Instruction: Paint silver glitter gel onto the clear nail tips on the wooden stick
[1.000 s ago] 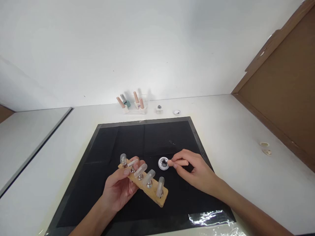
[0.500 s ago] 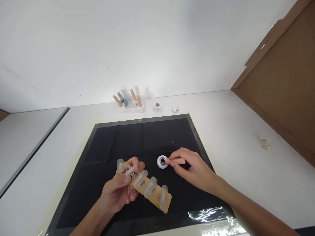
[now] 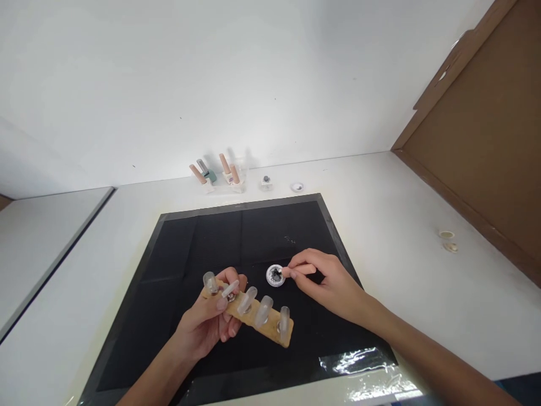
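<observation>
My left hand [image 3: 211,324] grips a wooden bar [image 3: 270,330] that carries several clear nail tips on metal stands, holding it a little above a black mat [image 3: 203,242]. My right hand [image 3: 325,285] pinches a pink brush handle [image 3: 301,270] whose tip sits in a small round white pot [image 3: 274,276] of dark grey material, which rests on the mat.
Against the back wall stand several nail polish bottles [image 3: 215,172], a small jar [image 3: 266,181] and a loose lid [image 3: 297,186]. A brown panel [image 3: 486,129] rises at the right. Two small round caps [image 3: 447,239] lie on the white table. Shiny tape [image 3: 363,369] edges the mat's near corner.
The view has shifted slightly. My left hand has tilted the bar flatter and drawn it a bit nearer the pot. My right hand stays at the pot with the brush.
</observation>
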Motion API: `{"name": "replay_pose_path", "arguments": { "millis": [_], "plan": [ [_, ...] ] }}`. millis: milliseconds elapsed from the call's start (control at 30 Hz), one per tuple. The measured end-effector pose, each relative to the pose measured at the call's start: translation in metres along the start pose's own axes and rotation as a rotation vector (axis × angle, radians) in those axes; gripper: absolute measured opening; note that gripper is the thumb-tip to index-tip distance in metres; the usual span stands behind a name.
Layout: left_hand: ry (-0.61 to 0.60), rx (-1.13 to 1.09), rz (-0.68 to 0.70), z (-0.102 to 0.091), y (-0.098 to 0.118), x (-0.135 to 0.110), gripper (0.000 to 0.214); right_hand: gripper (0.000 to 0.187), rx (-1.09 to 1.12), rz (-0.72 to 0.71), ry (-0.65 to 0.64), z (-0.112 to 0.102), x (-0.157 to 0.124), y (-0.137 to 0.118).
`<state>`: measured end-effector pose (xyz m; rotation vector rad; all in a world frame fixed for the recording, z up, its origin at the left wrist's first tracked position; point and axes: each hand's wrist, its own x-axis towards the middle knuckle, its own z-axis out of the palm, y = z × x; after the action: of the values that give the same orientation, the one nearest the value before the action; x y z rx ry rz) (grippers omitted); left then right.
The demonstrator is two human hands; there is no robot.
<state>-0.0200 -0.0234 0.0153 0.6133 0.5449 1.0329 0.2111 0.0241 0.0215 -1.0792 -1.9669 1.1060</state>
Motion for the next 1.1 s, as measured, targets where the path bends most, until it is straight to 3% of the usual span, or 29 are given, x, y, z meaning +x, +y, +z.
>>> {"name": "replay_pose_path", "arguments": {
  "millis": [200, 400, 533, 767, 1100],
  "plan": [
    [0.107, 0.174, -0.016, 0.008, -0.007, 0.002, 0.02, 0.004, 0.273, 0.02, 0.101, -0.017, -0.004, -0.003],
    [0.106, 0.307, -0.053, 0.01, -0.02, 0.003, 0.026, 0.008, 0.515, -0.138, -0.072, -0.026, -0.008, -0.005],
    [0.067, 0.368, -0.06, 0.01, -0.025, 0.003, 0.027, 0.018, 0.494, -0.176, -0.061, -0.02, -0.012, -0.011],
    [0.093, 0.455, -0.104, 0.016, -0.027, 0.002, 0.028, 0.01, 0.41, -0.364, 0.005, -0.011, -0.017, -0.014],
    [0.075, 0.485, -0.123, 0.021, -0.028, 0.001, 0.027, 0.008, 0.225, -0.395, 0.007, -0.008, -0.018, -0.018]
  ]
}}
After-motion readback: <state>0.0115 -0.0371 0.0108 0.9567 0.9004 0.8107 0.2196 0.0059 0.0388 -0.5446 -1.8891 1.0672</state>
